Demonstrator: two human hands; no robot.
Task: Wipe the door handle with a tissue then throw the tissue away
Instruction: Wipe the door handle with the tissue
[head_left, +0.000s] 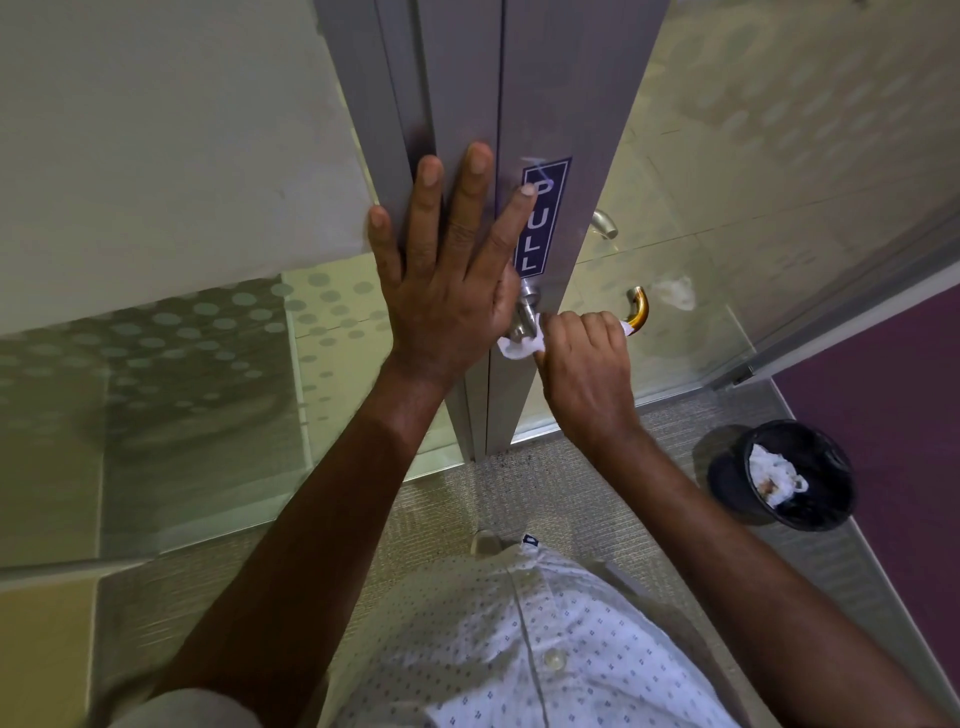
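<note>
We stand on grey carpet facing a grey metal door frame (457, 104) set between frosted glass panels (156, 156), with a purple wall at the right. A blue sign reading PULL (543, 218) runs down the door stile.

In the head view, our left hand (447, 291) lies flat against the frame, its fingers spread wide and pointing up, the index fingertip overlapping the sign's edge. Just below the sign, the silver door handle (524, 312) juts out toward us. Our right hand (587, 358) is curled into a fist around the handle's bar, gripping a white tissue (519, 347) that wraps the bar; tissue bulges out at the thumb side and a small bit shows at the far side of the fist. The handle's curved end (640, 306) shows beyond the knuckles.

On the floor to our right sits a black waste bin (779, 475) with crumpled white paper inside, well apart from the door. Our dotted white shirt (545, 649) fills the lower frame.
</note>
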